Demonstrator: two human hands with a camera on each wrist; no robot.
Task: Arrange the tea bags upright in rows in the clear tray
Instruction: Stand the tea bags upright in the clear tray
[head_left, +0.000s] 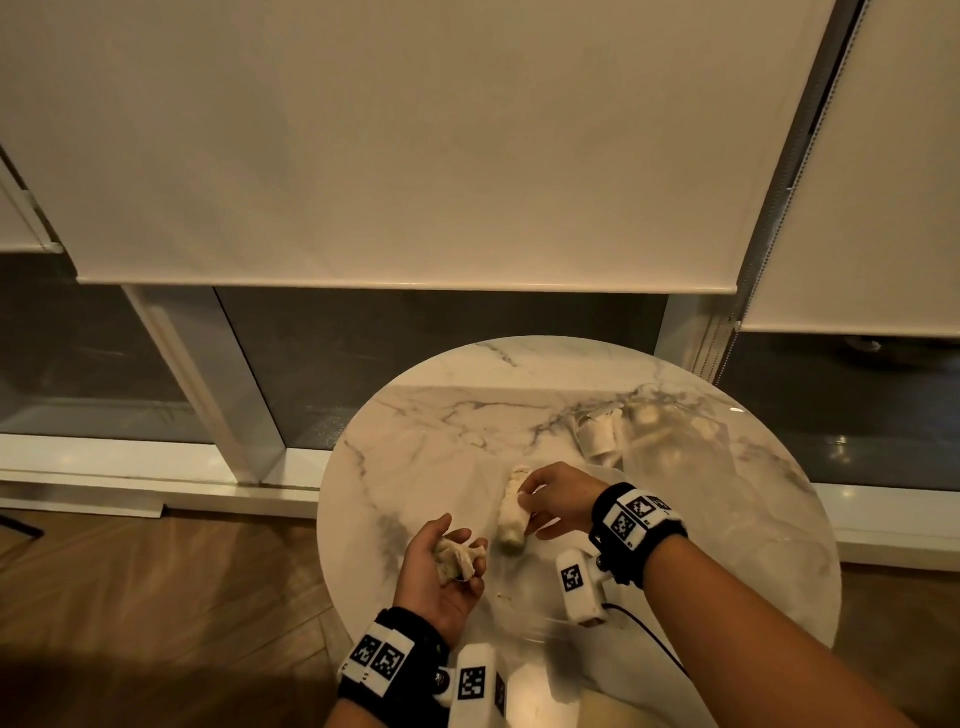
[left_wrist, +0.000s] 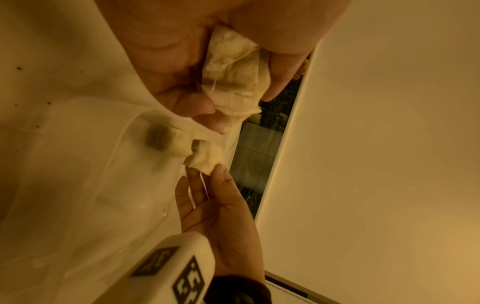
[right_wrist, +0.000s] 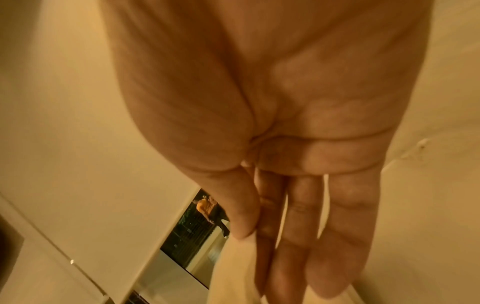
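**Currently in hand: tea bags, two lots, over the clear tray**

Item: tea bags, soft paper sachets with thin strings. Judged very light, limp and easily crumpled or torn; best taken by a fingertip pinch at the top edge, so the body hangs straight and can stand upright.

Lot one: a bunch of crumpled tea bags (head_left: 456, 561) lies in the palm of the left hand (head_left: 439, 571), fingers curled round it, held above the near part of the table.

Lot two: a row of tea bags (head_left: 513, 512) sits inside the clear tray (left_wrist: 78, 164), apparently on edge. The right hand (head_left: 558, 501) pinches the end of the row with fingers mostly extended and the thumb against them; a string trails down between the fingers.

Further stock: more tea bags (head_left: 600, 434) lie farther off on the marble table (head_left: 441, 415), beside what seems to be a clear bag; detail there is blurred.
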